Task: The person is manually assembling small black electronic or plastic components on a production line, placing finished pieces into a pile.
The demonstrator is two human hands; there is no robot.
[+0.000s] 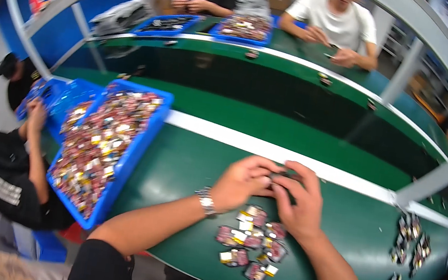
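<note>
Both bare forearms come in from the lower edge and converge ahead. The left hand point(241, 179), a watch at its wrist, and the right hand point(297, 199) meet palm-down, fingers curled inward, fingertips touching; their grip is hidden.

Left hand point(241, 179) and right hand point(298, 199) meet over a small dark item point(278, 182) on the green worktable point(186, 163). Small flat packets point(252, 241) lie just nearer; a blue plastic crate of packets point(141, 140) stands left; another packet cluster point(410, 243) lies far right.
</note>
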